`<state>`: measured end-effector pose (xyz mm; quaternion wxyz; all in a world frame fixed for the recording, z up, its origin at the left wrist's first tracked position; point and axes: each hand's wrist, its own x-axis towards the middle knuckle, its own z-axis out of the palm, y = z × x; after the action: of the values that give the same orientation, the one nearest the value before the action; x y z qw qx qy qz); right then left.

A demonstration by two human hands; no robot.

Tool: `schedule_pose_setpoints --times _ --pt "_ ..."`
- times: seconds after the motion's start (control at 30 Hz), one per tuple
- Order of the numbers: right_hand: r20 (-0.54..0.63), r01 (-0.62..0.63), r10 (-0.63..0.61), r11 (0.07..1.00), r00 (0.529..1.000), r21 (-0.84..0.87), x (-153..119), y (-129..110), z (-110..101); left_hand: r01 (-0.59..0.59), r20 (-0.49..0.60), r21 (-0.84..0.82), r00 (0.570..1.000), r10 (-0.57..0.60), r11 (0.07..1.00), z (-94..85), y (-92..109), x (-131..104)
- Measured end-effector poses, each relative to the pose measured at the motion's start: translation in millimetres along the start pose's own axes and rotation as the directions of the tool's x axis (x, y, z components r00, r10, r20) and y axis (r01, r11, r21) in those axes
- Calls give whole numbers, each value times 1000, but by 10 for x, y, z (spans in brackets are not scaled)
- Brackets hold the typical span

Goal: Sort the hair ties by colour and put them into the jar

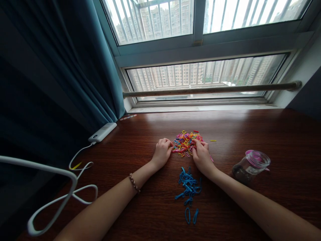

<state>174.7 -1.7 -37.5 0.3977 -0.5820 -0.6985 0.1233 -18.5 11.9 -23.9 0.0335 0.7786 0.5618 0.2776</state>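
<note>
At the far left, a dark blue fabric curtain (75, 60) hangs beside the window. A thick white cable (37, 167) loops in front of it, with a small yellow strip (76, 166) by the thinner part of the lead. The lead plugs into a white rectangular device (102, 132) at the left side of the dark reddish-brown wooden table (145, 125).

The left hand (162, 154), below a brown beaded bracelet (134, 183) on the forearm, is palm down with fingers curled, fingertips at the left edge of a multicoloured pile of small elastic bands (185, 143). Whether a band is pinched there cannot be told.

The pile, mainly pink, yellow, red and orange, lies between the two hands. Nearer than the pile, and apart from it, is a loose heap of blue elastic bands (188, 184), touched by neither hand. Two single blue bands (196, 216) lie side by side at its near end.

The right hand (202, 158) reaches in from the right, thumb and fingers bent over the pile's right side; its grip on any band cannot be confirmed. A yellow band (213, 140) lies singly just right of the pile.

Farther right is a clear glass jar (251, 165) with pink at its mouth and dark lower contents, well apart from the right hand's fingertips.
</note>
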Motion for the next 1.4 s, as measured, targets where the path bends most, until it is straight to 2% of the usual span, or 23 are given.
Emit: schedule_pose_setpoints --times 0.23,0.4,0.5,0.57,0.63,0.73,0.83,0.9,0.97,1.07,1.23,1.4 --pt "-43 65 -68 996 997 -68 15 38 19 37 -10 -10 999 -37 999 12 2 9" --pt "42 65 -60 987 997 -149 -2 21 3 23 -99 -91 995 -32 996 -40 33 8" --pt "77 57 -42 977 996 -206 -13 -7 -13 -38 -154 -174 988 11 984 -97 100 -30" --pt "100 49 -26 970 995 -239 -14 -25 -24 -167 -143 -239 980 136 957 -138 176 -79" --pt "123 47 -15 964 992 -261 -11 -41 -36 -363 -99 -273 932 349 891 -177 272 -143" --pt "132 49 -14 963 991 -264 -4 -58 -52 -625 8 -252 762 648 739 -221 419 -239" --pt "117 44 -16 969 993 -241 2 -60 -63 -763 67 -226 608 791 606 -237 508 -300" --pt "107 39 -16 976 994 -215 4 -52 -68 -804 71 -212 555 829 556 -231 522 -313" --pt "101 34 -15 982 995 -186 8 -39 -71 -814 61 -200 545 836 545 -220 510 -308" --pt "86 31 -18 987 996 -155 15 -17 -69 -811 43 -189 556 830 554 -203 485 -293" --pt "54 48 -41 990 998 -133 14 7 -51 -825 51 -183 535 843 535 -193 498 -303" --pt "95 58 -43 986 995 -158 11 -15 -58 -815 52 -176 552 832 552 -212 497 -304"
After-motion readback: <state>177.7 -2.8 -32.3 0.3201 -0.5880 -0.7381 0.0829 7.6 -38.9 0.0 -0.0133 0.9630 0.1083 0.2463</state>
